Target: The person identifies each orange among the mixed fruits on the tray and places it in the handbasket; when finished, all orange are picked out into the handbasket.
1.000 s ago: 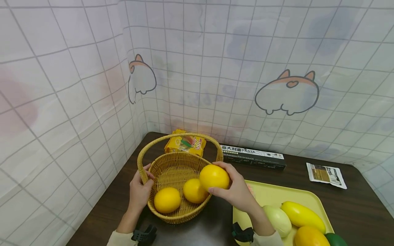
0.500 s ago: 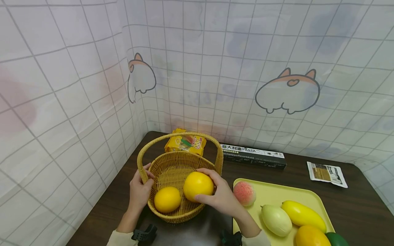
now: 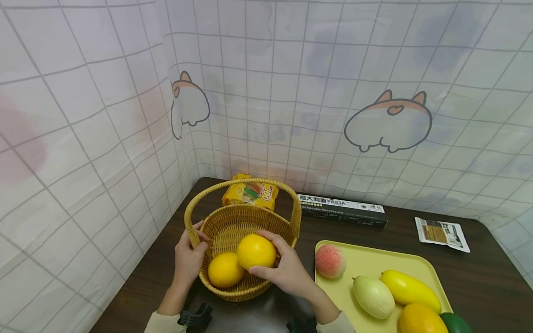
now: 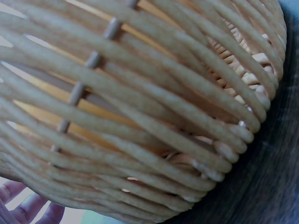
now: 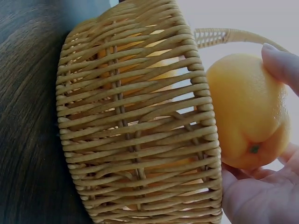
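My right hand (image 3: 287, 270) holds a yellow-orange orange (image 3: 256, 252) between thumb and fingers, over the inside of a wicker basket (image 3: 237, 296). In the right wrist view the held orange (image 5: 247, 112) shows a green stem spot and sits right at the basket's rim. A second orange (image 3: 225, 270) lies in the basket, on its left side, overlapped by the held one. My left hand (image 3: 189, 259) grips the basket's left side at the foot of its arched handle (image 3: 245, 181). In the left wrist view the woven wall (image 4: 140, 102) hides most of that hand.
Right of the basket, a yellow tray (image 3: 374, 252) bears a peach (image 3: 330, 261), a pale green fruit (image 3: 374, 297), a long yellow fruit (image 3: 410, 291) and others. Behind stand a yellow packet (image 3: 254, 196), a pasta box (image 3: 341, 212) and a small pouch (image 3: 442, 234). Walls close off back and left.
My right hand has moved left with the orange, from the basket's right rim to over its middle, covering an orange seen there earlier. The peach has come into view; my left hand stays put.
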Tool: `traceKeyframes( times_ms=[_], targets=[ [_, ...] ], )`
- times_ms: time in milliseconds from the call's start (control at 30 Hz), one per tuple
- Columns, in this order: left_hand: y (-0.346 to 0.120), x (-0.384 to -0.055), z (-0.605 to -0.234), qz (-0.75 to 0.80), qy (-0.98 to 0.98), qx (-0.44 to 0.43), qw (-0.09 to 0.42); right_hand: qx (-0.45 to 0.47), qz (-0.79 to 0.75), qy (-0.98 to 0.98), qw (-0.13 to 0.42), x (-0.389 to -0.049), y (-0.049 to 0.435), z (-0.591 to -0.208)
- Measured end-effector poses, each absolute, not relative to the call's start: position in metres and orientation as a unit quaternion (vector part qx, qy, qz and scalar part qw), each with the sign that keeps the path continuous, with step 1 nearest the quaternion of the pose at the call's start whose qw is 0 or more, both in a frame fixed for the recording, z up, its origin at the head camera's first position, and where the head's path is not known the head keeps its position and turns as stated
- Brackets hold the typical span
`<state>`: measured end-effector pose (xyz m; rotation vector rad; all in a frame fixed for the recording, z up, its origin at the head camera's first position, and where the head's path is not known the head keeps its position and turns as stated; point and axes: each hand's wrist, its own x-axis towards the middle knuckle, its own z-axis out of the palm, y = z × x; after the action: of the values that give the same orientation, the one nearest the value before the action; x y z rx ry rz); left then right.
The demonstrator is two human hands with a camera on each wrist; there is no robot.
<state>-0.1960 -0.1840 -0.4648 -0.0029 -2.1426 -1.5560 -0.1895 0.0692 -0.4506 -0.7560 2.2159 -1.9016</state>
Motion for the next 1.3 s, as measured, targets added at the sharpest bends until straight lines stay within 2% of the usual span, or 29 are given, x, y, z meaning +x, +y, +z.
traceKeyframes(
  times_ms=[633, 1000, 1300],
  targets=[
    [-0.1842, -0.1957, -0.4636, -0.579, -0.781, -0.001, 0.235, -0.272, -0.494, 0.826, -0.011, -0.1848, 0.063, -0.4533],
    [-0.1848, -0.196, -0.4642, -0.583, -0.778, -0.002, 0.234, -0.289, -0.473, 0.833, 0.001, -0.1857, 0.0656, -0.4509],
    [-0.1843, -0.1953, -0.4633, -0.58, -0.78, -0.001, 0.235, -0.282, -0.52, 0.805, 0.038, -0.1892, 0.0705, -0.451]
  ],
)
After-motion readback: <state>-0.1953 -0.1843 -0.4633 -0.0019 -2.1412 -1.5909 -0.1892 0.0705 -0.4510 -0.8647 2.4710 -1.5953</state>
